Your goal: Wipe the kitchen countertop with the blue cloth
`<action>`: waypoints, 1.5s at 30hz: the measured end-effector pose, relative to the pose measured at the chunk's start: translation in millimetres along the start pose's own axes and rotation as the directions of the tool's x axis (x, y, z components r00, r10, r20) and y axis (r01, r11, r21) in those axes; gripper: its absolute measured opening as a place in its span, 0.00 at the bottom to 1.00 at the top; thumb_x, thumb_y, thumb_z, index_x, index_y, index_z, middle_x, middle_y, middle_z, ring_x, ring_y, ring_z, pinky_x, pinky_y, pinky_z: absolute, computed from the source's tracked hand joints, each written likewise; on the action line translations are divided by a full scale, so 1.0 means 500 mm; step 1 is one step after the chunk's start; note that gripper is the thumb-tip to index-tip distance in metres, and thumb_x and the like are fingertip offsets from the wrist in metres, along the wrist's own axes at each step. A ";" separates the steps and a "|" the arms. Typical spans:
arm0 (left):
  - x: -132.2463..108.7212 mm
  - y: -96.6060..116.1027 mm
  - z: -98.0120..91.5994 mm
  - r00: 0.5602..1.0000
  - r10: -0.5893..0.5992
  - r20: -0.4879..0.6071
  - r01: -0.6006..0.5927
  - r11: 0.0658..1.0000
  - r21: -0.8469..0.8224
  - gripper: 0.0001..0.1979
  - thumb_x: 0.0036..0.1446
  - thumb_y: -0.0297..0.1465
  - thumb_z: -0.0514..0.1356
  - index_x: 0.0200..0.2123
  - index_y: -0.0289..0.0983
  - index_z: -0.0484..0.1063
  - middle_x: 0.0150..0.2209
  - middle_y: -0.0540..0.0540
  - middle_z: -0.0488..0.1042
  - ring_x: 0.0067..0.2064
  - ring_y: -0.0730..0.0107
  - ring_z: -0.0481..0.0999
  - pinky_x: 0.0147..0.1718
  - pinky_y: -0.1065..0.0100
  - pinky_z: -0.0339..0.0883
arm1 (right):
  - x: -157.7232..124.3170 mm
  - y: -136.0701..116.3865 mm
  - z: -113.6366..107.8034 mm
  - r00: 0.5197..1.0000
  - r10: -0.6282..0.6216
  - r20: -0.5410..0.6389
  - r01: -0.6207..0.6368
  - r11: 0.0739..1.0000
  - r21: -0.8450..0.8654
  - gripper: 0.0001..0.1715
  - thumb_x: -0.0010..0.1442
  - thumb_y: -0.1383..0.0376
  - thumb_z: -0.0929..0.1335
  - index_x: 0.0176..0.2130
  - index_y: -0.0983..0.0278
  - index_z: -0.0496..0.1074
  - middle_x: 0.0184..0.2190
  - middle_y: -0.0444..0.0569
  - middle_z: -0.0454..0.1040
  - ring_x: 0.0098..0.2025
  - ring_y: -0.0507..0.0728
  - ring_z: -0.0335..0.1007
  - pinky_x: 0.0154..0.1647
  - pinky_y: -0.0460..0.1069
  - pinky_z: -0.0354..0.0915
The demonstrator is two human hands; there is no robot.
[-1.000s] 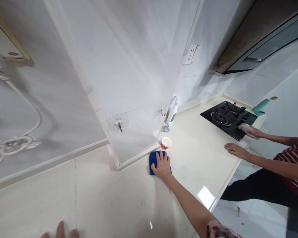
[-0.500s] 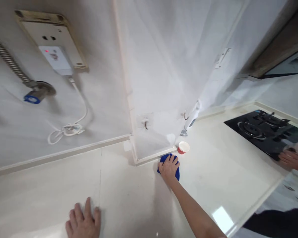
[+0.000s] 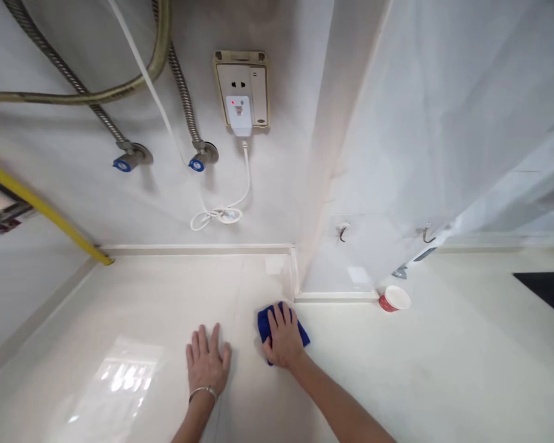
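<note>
1. Two bare hands reach over a glossy cream-white countertop [image 3: 443,375], side by side and a little apart.
2. The right hand [image 3: 284,342] lies palm down on a folded dark-blue cloth [image 3: 264,321], its fingers spread across the fabric and pressing it to the surface; whether they also pinch any of it, I cannot tell.
3. That cloth sits flat on the countertop, just in front of the foot of a pale, jutting wall section [image 3: 378,184], with blue showing on both sides of the hand.
4. The left hand [image 3: 208,363] holds nothing: it rests palm down on the bare surface, fingers extended, left of the cloth. A thin silver-coloured metal bracelet [image 3: 203,390] circles its wrist.
5. A small round red-and-white cup [image 3: 394,298] stands right of the cloth, well apart from it, just beside the wall section's far corner.
6. Two small metal hooks [image 3: 342,232] are fixed low on that wall section.
7. On the back wall, a white rectangular plug [image 3: 240,114] is in a yellow-edged socket plate [image 3: 259,92]; its white cable [image 3: 247,178] is bundled in loops below.
8. Left of these are two blue-capped metal valves [image 3: 128,159] with ribbed metal hoses [image 3: 182,86], and a slanting yellow pipe [image 3: 46,206].
9. Part of a black cooktop [image 3: 542,289] shows at the right edge.
</note>
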State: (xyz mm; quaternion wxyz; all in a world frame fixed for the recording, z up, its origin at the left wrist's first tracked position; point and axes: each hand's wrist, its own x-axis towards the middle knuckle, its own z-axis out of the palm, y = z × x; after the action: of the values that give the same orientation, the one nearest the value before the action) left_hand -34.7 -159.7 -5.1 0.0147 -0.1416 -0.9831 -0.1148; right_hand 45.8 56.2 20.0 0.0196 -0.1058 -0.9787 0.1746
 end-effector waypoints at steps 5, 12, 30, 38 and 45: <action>-0.003 0.005 -0.012 1.000 -0.012 -0.004 0.012 1.000 0.014 0.31 0.66 0.39 0.45 0.69 0.34 0.58 0.74 0.28 0.50 0.75 0.41 0.44 0.71 0.43 0.40 | 0.034 0.025 -0.030 0.960 -0.274 0.062 0.263 0.954 0.143 0.45 0.54 0.56 0.66 0.68 0.62 0.61 0.72 0.53 0.56 0.74 0.69 0.41 0.74 0.65 0.38; 0.013 -0.005 -0.008 1.000 0.001 -0.001 -0.001 0.998 0.058 0.32 0.66 0.41 0.42 0.70 0.36 0.57 0.73 0.29 0.51 0.74 0.39 0.46 0.70 0.44 0.42 | -0.071 0.007 -0.037 0.995 -0.093 0.018 0.088 0.978 0.189 0.43 0.61 0.52 0.64 0.71 0.61 0.57 0.74 0.55 0.50 0.75 0.72 0.37 0.74 0.67 0.37; -0.018 0.073 -0.022 0.963 0.240 -0.124 -0.270 0.887 -0.375 0.29 0.61 0.38 0.45 0.54 0.25 0.73 0.66 0.19 0.62 0.73 0.32 0.50 0.67 0.30 0.47 | -0.464 0.185 0.041 0.863 0.296 -0.408 -0.192 0.941 0.278 0.32 0.72 0.55 0.58 0.71 0.56 0.57 0.70 0.53 0.61 0.71 0.64 0.57 0.70 0.65 0.56; -0.227 0.310 0.104 0.853 0.521 -0.029 -0.469 0.741 -0.481 0.20 0.61 0.41 0.53 0.47 0.34 0.74 0.67 0.31 0.65 0.71 0.46 0.59 0.68 0.40 0.55 | -0.624 0.299 0.083 0.627 0.411 -0.662 -0.261 0.911 0.319 0.24 0.69 0.65 0.58 0.60 0.58 0.68 0.59 0.53 0.73 0.60 0.61 0.71 0.61 0.62 0.71; -0.235 0.308 0.085 0.851 0.521 0.063 -0.413 0.740 -0.530 0.14 0.64 0.42 0.52 0.45 0.41 0.70 0.34 0.46 0.81 0.36 0.63 0.82 0.39 0.61 0.77 | -0.632 0.281 0.071 0.674 0.320 -0.666 -0.310 0.941 0.138 0.27 0.63 0.72 0.60 0.59 0.62 0.69 0.61 0.55 0.71 0.62 0.62 0.68 0.62 0.62 0.68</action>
State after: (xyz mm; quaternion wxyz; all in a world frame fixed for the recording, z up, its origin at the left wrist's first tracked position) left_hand 121.6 -38.4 -19.4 -0.0964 -0.3948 -0.8475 -0.3414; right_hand 379.8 105.5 -62.2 0.3462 -0.3289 -0.8688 0.1311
